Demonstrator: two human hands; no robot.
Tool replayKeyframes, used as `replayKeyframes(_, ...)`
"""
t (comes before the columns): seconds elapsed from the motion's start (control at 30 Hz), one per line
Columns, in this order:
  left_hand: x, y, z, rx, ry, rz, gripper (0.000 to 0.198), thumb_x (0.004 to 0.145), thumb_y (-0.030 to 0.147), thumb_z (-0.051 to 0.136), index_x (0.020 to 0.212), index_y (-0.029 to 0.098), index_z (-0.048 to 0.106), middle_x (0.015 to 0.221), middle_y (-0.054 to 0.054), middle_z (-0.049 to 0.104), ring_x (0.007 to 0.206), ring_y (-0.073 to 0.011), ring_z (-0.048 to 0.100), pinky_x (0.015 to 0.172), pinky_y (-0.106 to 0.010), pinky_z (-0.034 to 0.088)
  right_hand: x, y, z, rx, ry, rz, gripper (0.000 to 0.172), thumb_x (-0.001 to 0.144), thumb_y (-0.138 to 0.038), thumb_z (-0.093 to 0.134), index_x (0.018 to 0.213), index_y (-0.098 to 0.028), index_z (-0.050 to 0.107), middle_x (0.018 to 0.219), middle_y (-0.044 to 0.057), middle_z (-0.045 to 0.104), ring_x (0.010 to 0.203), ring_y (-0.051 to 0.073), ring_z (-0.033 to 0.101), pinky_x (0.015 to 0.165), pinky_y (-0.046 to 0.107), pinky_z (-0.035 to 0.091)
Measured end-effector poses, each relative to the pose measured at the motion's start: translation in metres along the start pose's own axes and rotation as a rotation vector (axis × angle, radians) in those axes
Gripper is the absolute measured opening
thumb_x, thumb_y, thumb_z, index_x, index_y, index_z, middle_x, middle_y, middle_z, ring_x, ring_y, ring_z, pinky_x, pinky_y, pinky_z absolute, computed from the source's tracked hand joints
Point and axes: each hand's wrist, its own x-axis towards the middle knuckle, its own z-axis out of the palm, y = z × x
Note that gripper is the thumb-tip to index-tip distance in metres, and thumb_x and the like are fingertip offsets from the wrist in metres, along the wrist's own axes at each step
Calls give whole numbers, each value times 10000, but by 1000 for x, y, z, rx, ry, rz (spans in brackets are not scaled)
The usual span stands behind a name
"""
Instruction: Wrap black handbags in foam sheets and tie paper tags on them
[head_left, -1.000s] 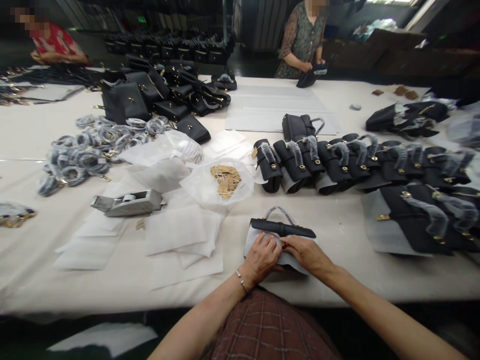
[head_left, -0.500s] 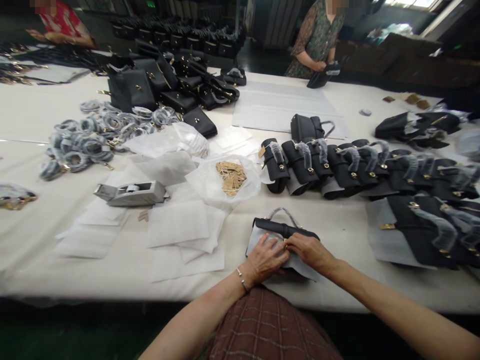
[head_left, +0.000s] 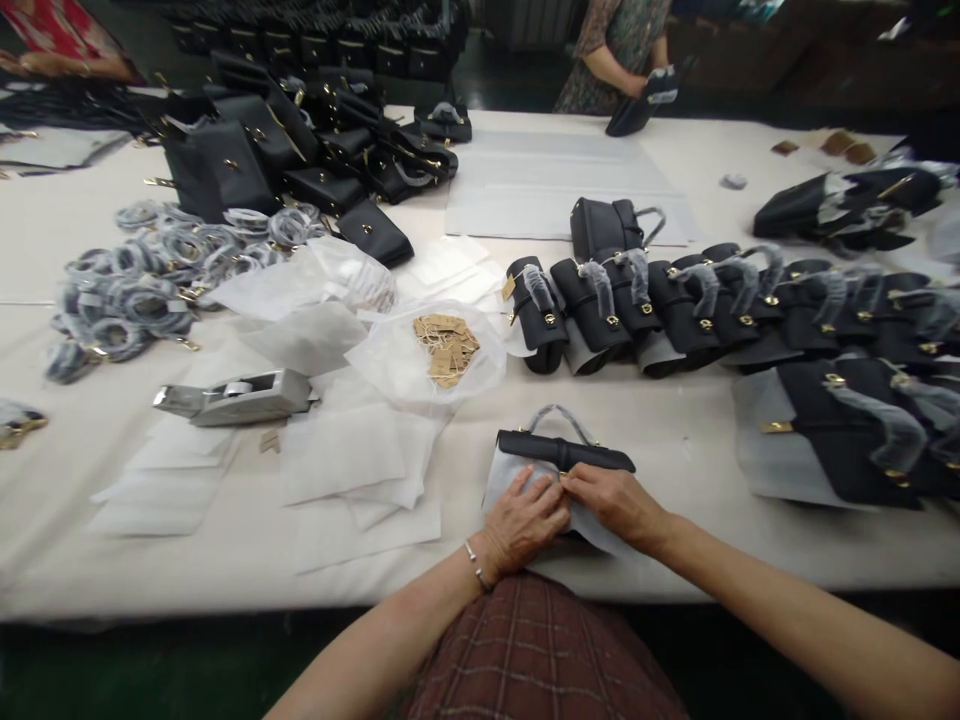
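Note:
A small black handbag [head_left: 564, 452] with a wrapped handle lies on the white table [head_left: 675, 560] right in front of me. A sheet of white foam wrap [head_left: 504, 472] covers its front. My left hand [head_left: 525, 520] presses on the wrap with its fingers curled. My right hand [head_left: 615, 502] pinches the wrap at the bag's middle, fingertips touching those of the left hand. What sits under the fingertips is hidden.
A row of wrapped black handbags [head_left: 675, 310] fills the right side. Paper tags in a clear bag [head_left: 446, 350], a grey tape dispenser [head_left: 240, 397], loose foam sheets [head_left: 345, 470] and coiled straps [head_left: 142, 290] lie left. A person [head_left: 622, 50] handles a bag at the far edge.
Both hands stay on the wrapped bag, fingers shifting slightly at its middle. My head has tipped down a little, so the whole scene sits higher in view.

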Motion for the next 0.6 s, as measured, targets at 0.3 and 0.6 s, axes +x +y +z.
replayKeyframes(0.3, -3, 4, 1, -85, -51, -8, 348, 924, 461, 584, 1144, 192, 591, 1226, -87, 599, 1244, -267, 502, 1096, -507, 351, 23, 15, -12, -105, -234, -305, 226, 949, -90, 397, 864, -149, 597, 795, 42, 599, 607, 141, 530, 513, 282, 354)
replayKeyframes(0.6, 5, -14, 3, -160, -87, 6, 418, 926, 520, 552, 1169, 182, 587, 1237, -97, 602, 1242, -263, 510, 1122, -526, 336, 41, 53, -2, -34, -229, -497, 229, 1002, -172, 377, 895, -163, 578, 826, 47, 594, 722, 169, 512, 614, 304, 367)
